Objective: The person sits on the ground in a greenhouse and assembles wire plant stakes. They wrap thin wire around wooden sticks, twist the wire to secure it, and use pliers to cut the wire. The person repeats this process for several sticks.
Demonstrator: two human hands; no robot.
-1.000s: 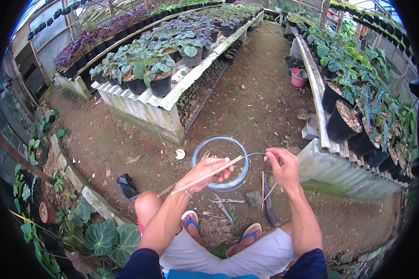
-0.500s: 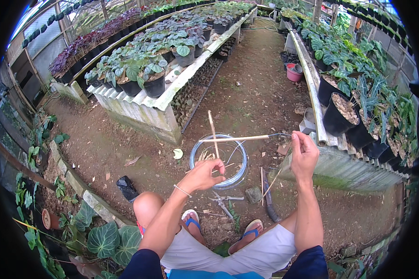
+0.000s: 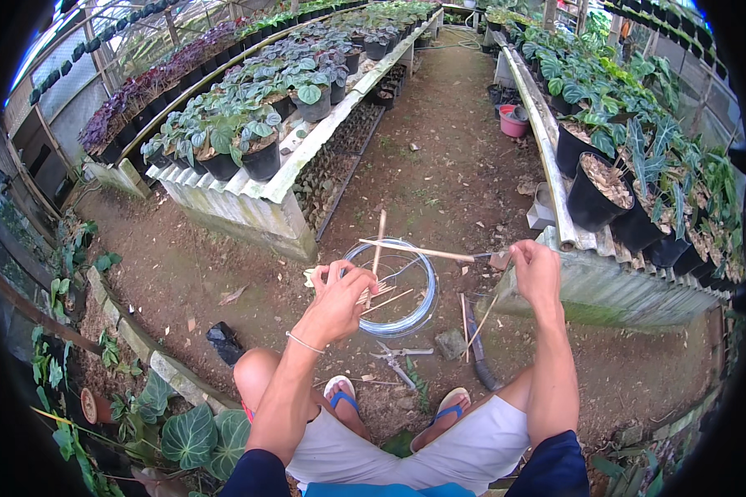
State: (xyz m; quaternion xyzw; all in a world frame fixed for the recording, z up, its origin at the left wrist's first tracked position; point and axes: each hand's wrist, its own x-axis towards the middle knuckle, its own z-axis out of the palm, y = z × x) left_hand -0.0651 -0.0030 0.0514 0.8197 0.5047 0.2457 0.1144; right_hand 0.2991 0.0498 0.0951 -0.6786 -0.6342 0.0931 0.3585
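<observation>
My right hand (image 3: 538, 273) is raised on the right, thumb and fingers pinched on a thin wire (image 3: 493, 254). That wire runs left to the end of a slim wooden stick (image 3: 427, 251), held up roughly level. Close to its far left end a second, upright-leaning stick (image 3: 378, 248) crosses it; I cannot tell whether they are joined. My left hand (image 3: 337, 300) is left of the second stick's lower part, fingers bent and apart, with no clear hold on anything. Beneath lies a coil of silvery wire (image 3: 430, 302) with several short sticks (image 3: 383, 291) inside its ring.
Pruning shears (image 3: 400, 359) lie before my feet, near a stone block (image 3: 450, 345) and a dark pipe (image 3: 478, 356). A black plastic bag (image 3: 225, 343) is on the left. Benches with potted plants flank the dirt path, including a corrugated left bench (image 3: 249, 199) and a black pot (image 3: 598, 195).
My left hand has shifted left and up, its fingers spreading. The crossing stick has swung from leaning left to leaning right. The level stick now slopes down toward my right hand, which is slightly lower.
</observation>
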